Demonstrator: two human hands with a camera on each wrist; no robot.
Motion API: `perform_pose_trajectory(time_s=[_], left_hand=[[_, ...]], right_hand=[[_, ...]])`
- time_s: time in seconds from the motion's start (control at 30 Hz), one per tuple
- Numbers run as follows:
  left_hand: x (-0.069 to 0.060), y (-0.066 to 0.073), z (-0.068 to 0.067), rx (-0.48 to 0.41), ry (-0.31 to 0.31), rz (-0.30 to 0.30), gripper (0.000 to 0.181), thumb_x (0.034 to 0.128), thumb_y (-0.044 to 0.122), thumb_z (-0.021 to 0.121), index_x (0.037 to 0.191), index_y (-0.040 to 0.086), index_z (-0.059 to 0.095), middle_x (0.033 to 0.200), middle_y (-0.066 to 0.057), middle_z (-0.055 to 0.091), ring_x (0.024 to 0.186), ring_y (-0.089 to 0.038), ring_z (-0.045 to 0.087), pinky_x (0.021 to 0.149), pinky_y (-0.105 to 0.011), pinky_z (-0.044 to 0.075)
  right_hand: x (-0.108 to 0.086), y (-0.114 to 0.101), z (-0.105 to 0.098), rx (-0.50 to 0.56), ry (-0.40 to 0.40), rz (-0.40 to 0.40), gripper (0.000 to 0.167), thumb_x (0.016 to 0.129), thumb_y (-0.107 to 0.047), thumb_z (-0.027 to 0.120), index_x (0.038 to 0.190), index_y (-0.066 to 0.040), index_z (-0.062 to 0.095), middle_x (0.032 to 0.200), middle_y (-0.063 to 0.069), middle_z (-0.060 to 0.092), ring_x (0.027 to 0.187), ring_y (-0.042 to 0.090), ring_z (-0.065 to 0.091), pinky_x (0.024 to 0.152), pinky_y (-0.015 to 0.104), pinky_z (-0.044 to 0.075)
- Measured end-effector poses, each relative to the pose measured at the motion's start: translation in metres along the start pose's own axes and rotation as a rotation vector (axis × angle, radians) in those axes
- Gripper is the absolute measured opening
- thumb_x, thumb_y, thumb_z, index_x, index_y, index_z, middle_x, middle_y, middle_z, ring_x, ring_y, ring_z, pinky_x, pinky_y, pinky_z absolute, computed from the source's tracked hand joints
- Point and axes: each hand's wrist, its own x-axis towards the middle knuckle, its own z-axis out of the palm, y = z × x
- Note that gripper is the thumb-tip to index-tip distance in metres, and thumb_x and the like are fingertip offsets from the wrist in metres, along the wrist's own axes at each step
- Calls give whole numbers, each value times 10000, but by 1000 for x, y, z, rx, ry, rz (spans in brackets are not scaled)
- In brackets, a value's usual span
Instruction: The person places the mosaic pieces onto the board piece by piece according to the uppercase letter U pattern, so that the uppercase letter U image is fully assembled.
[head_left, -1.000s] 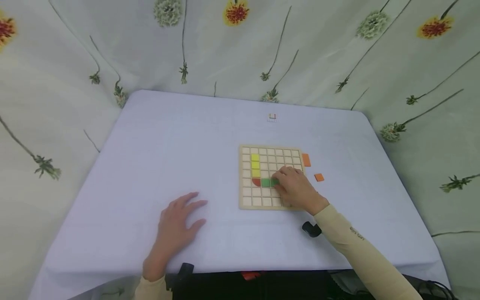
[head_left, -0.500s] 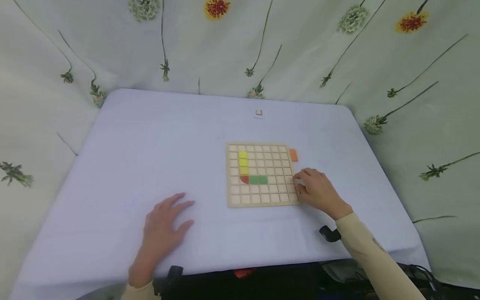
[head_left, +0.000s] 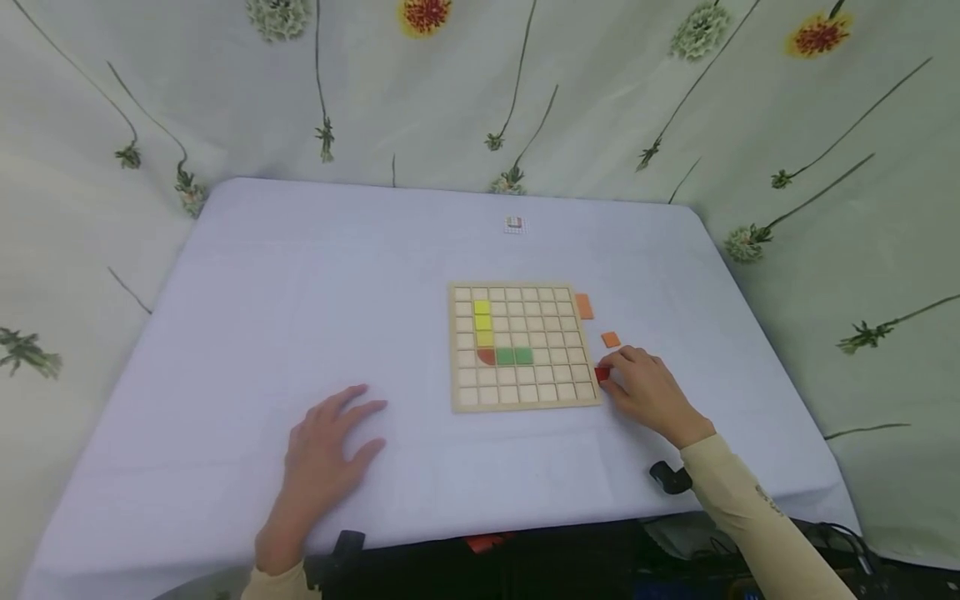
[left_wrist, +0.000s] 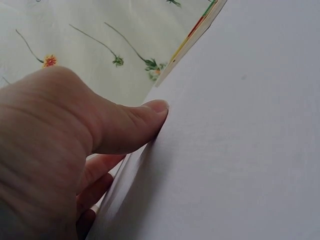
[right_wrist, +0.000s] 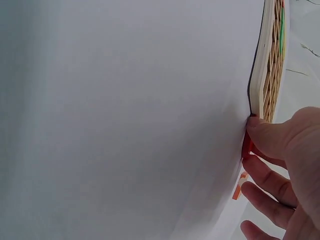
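My right hand [head_left: 651, 393] is just off the right edge of the wooden grid board [head_left: 465, 398]. Between thumb and fingers it pinches a red tile [head_left: 602, 374], which in the right wrist view also appears as a dark red tile [right_wrist: 247, 144] against the board's corner. On the board, several yellow tiles [head_left: 482, 322] form a column, with a rounded red tile [head_left: 487, 357] below and two green tiles [head_left: 513, 357] to its right. My left hand [head_left: 322, 458] rests on the cloth left of the board, fingers spread and holding nothing.
An orange tile [head_left: 611, 339] lies just beyond my right hand. A larger orange piece [head_left: 584, 306] sits against the board's upper right edge. Behind the board is a small printed card [head_left: 514, 225]. White cloth [head_left: 300, 275] covers the table, and a flowered curtain hangs behind.
My right hand has left the second green tile on the board, moved right past the board's edge, and now grips a red tile there. The left hand stays put; the view has shifted slightly.
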Motion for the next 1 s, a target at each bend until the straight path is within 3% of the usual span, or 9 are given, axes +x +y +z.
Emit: perform_pose_trajectory(time_s=[0.4, 0.63, 0.77, 1.0], left_hand=[[0, 1, -2, -11, -13, -13, 469, 866, 178, 782, 1318, 178, 657, 1511, -125, 505, 1362, -419, 432, 1031, -688, 324], [0, 0, 0, -4, -20, -14, 468, 872, 202, 781, 1322, 181, 653, 1515, -123, 504, 1372, -414, 427, 1035, -688, 327], [-1, 0, -1, -8, -10, -6, 474, 865, 191, 786, 1321, 176, 655, 1510, -125, 506, 1366, -412, 432, 1032, -686, 331], [-2, 0, -1, -13, -10, -13, 469, 871, 190, 782, 1323, 184, 657, 1517, -115, 504, 1374, -405, 431, 1046, -675, 325]], right_hand=[[0, -1, 3, -38, 9, -14, 265, 865, -101, 796, 1112, -72, 703, 1060, 95, 694, 970, 281, 644, 898, 550, 535], [2, -2, 1, -124, -25, -23, 261, 869, -113, 798, 1081, -47, 661, 1047, 113, 674, 1013, 301, 639, 960, 568, 518], [7, 0, -5, -168, -16, -25, 250, 880, -114, 784, 1056, -29, 628, 983, 114, 651, 982, 304, 633, 925, 546, 523], [26, -18, -13, -93, 0, -61, 227, 899, -132, 770, 1056, -36, 637, 1004, 104, 659, 999, 306, 628, 925, 543, 515]])
